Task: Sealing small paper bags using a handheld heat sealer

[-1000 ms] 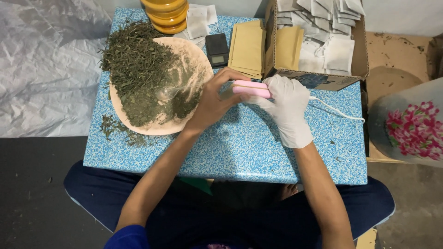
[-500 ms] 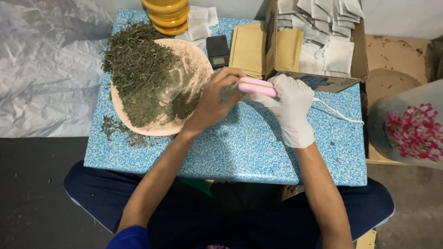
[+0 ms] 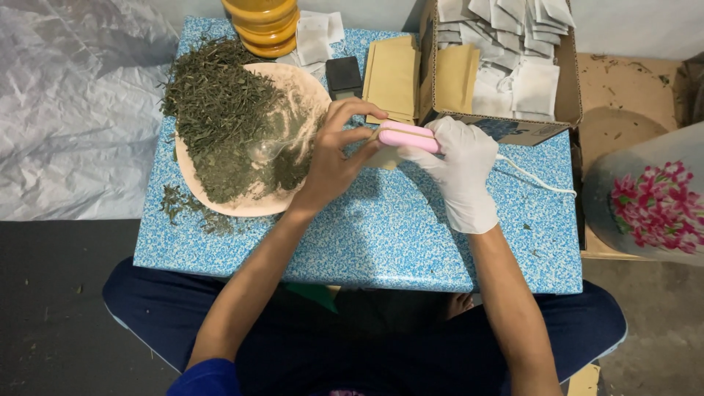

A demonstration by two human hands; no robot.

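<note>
My right hand (image 3: pixel 462 172), in a white glove, grips a small pink handheld sealer (image 3: pixel 407 136) with a white cord (image 3: pixel 535 180) trailing right. My bare left hand (image 3: pixel 334 158) pinches a small tan pouch (image 3: pixel 383 155) at the sealer's jaws, above the blue speckled table (image 3: pixel 367 235). Just left of that hand lies a round tan tray (image 3: pixel 293 84) piled with dried green leaves (image 3: pixel 220 110), with a clear spoon (image 3: pixel 268 149) resting in them.
A stack of tan pouches (image 3: pixel 392 77) and a small black scale (image 3: pixel 343 75) sit behind my hands. A cardboard box (image 3: pixel 506 128) holds white sachets. Yellow stacked bowls (image 3: pixel 265 26) stand at the back. A flowered container (image 3: pixel 653 202) is at right, plastic sheeting (image 3: pixel 66 110) at left.
Both hands stay at the sealer with only slight shifts; the left fingers have adjusted their pinch on the pouch.
</note>
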